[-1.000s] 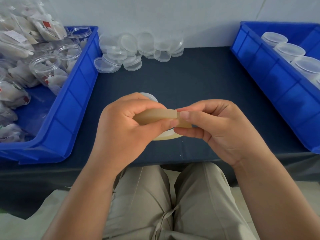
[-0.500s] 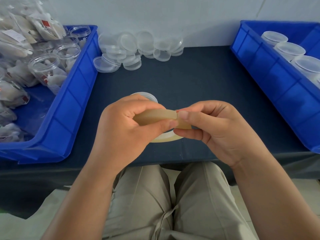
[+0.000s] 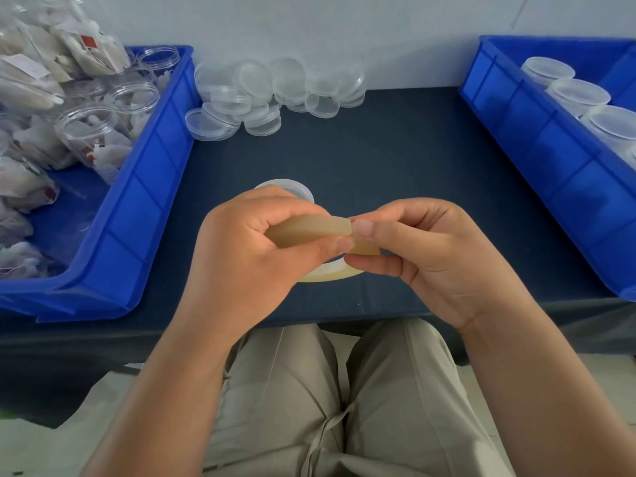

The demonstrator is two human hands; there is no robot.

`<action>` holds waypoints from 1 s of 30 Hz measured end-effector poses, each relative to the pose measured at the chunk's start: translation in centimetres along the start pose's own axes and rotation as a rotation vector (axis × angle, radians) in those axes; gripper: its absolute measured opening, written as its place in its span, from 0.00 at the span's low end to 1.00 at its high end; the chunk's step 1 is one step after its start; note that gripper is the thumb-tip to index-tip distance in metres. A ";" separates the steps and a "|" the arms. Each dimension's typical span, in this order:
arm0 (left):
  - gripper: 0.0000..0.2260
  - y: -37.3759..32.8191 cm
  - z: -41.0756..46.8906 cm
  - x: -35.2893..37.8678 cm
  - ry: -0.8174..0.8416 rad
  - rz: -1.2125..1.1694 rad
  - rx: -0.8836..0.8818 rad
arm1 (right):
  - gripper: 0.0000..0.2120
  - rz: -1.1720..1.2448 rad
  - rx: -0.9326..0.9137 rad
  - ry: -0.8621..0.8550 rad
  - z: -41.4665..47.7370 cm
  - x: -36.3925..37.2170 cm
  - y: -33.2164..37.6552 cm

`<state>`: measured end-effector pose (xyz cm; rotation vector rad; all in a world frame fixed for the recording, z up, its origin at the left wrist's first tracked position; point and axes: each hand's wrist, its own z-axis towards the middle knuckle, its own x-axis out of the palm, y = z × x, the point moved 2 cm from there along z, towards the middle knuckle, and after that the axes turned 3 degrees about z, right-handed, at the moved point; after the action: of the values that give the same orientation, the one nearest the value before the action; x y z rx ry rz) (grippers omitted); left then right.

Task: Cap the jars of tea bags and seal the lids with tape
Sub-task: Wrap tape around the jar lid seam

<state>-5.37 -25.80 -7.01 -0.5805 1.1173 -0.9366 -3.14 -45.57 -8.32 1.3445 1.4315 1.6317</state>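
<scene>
Two bare hands meet over the near edge of a dark table (image 3: 395, 149), both gripping one roll of tan, see-through tape (image 3: 309, 228). The left hand (image 3: 247, 256) curls its fingers round the roll, its thumb pressed on the outer face. The right hand (image 3: 430, 256) pinches the roll's right side between thumb and forefinger, thumb tips nearly touching. The roll's lower edge shows just below the grip. Directly beyond the grip, close behind the left knuckles, a jar (image 3: 292, 187) stands on the table; only its round pale top shows, so I cannot tell what it holds. Farther beyond the grip, against the wall, lies a loose heap of clear lids (image 3: 275, 87). Far to the left of the grip sits a blue left bin (image 3: 148, 187) crowded with open jars (image 3: 93, 132) of white tea bags. Far to the right sits a blue right bin (image 3: 533, 139) with capped jars (image 3: 578, 94) in a row. Nearer than the grip, below the table edge, are the person's knees in beige trousers (image 3: 344, 390).
</scene>
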 end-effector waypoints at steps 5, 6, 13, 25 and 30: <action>0.05 -0.1 0.1 0.0 0.003 0.009 -0.001 | 0.05 -0.001 0.004 -0.004 0.2 0.0 0.2; 0.05 0.0 0.2 0.0 0.005 0.006 -0.008 | 0.05 -0.003 0.002 -0.003 0.2 -0.1 0.2; 0.06 -0.1 0.2 0.0 -0.001 -0.001 0.000 | 0.08 -0.020 -0.028 -0.016 0.1 -0.1 0.3; 0.05 -0.2 -0.1 0.2 -0.014 0.063 0.012 | 0.04 -0.067 -0.052 -0.013 0.1 -0.3 0.1; 0.04 0.0 -0.2 0.5 -0.011 0.066 0.001 | 0.05 -0.104 -0.069 -0.035 0.2 -0.3 -0.1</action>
<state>-5.46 -26.18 -7.33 -0.5443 1.1191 -0.8761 -2.90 -45.70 -8.54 1.2329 1.3883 1.5692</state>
